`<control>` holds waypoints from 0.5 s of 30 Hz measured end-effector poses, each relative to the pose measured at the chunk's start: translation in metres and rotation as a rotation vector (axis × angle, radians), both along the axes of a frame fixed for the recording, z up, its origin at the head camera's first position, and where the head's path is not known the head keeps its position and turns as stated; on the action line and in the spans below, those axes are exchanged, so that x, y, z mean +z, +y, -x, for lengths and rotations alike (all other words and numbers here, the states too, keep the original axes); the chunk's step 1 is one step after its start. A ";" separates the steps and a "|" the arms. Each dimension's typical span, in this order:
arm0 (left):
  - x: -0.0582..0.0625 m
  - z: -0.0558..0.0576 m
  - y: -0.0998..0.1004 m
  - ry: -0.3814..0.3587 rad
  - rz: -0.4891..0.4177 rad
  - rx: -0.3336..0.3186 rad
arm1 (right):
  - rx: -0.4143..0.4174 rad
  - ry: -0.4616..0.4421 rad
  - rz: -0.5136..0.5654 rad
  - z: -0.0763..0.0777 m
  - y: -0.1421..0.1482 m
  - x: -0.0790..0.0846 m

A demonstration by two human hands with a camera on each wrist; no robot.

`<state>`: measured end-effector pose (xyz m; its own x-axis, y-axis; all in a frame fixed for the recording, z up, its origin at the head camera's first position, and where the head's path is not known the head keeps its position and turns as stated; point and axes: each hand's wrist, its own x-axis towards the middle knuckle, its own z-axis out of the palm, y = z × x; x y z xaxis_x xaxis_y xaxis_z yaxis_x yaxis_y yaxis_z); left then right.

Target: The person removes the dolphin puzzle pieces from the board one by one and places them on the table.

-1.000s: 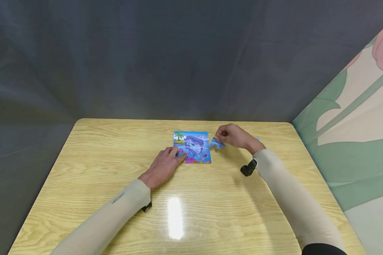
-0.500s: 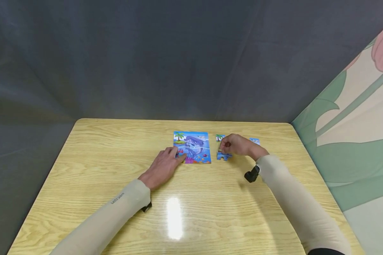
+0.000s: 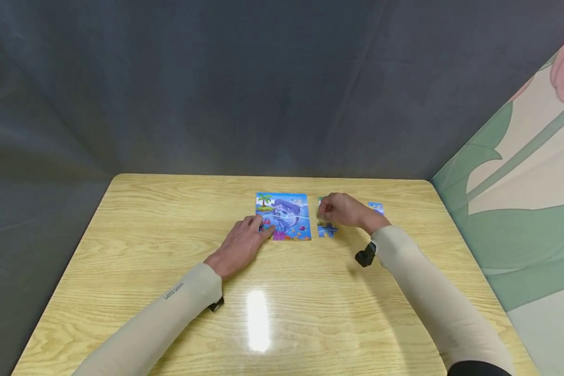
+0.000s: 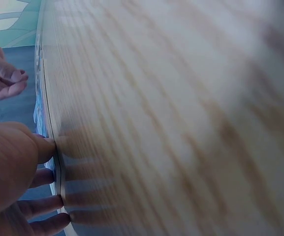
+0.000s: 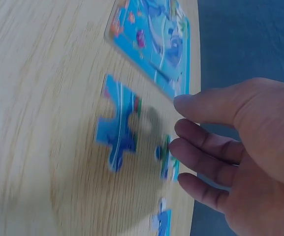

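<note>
The blue puzzle piece [image 5: 116,127] lies flat on the bench [image 3: 145,219], near the dolphin picture [image 3: 286,209]. It looks light and stiff; pinch its edges, since knobs might bend. The right hand [image 3: 345,210] has nothing in its fingers; the left hand [image 3: 242,243] rests loose fingers on the picture's corner.

Two hands [image 3: 239,244] [image 3: 345,210], one board [image 3: 285,215], three pieces [image 5: 118,127] [image 5: 168,160] [image 5: 164,222]

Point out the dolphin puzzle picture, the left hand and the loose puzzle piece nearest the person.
Dolphin puzzle picture [image 3: 286,214]: head view, on the printed dolphin.
Left hand [image 3: 241,243]: head view, back of the hand.
Loose puzzle piece [image 5: 120,124]: right wrist view, its blue middle.
</note>
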<state>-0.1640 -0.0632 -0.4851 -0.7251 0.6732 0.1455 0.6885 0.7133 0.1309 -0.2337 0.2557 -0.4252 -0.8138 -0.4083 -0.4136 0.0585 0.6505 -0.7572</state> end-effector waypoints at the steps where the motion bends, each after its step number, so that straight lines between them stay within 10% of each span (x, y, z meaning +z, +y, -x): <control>1: 0.001 0.000 0.000 0.002 0.006 0.001 | 0.062 0.088 -0.084 0.000 -0.003 0.001; 3: 0.005 -0.001 0.001 0.005 0.008 0.001 | 0.156 0.247 -0.222 0.002 -0.009 0.002; 15: 0.005 -0.002 0.003 -0.012 0.035 0.015 | 0.223 0.336 -0.281 0.012 -0.059 -0.006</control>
